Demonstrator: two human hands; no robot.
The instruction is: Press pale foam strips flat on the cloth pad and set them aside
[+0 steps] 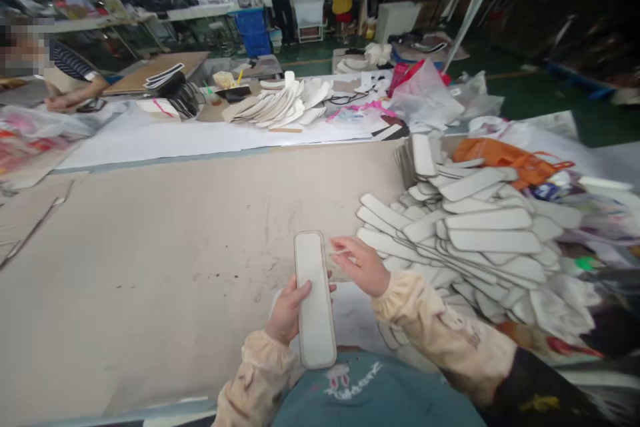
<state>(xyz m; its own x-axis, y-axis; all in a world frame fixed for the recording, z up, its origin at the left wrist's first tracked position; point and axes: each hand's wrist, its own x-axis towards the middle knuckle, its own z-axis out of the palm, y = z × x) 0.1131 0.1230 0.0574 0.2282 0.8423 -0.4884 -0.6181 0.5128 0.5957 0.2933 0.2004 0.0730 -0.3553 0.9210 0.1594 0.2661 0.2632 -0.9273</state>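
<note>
Left hand (287,310): lower centre of the frame, fingers wrapped around the left edge of a padded white strip (314,300), thumb across its face.
Strip: long, with rounded ends and a stitched border. It stands on end with its face turned up toward the wearer, probably so the whole edge can be looked over.
Right hand (363,267): just right of the strip's top. The fingertips are drawn close together and seem to pinch a thin pale sliver (340,252), too small to name.
Pile of strips (475,233): right of centre, many like pieces heaped loosely on the table's right side, near the right hand and so likely within easy reach.
Table (175,247): brown sheet covering, scuffed.
Orange bag (500,153): upper right behind the pile, contents hidden.
Clear plastic bag (430,97): top centre-right, with something red inside.
Blue crate (253,30): far top centre, contents cannot be told.
Co-worker's forearm (75,93): upper left, resting on another table.
</note>
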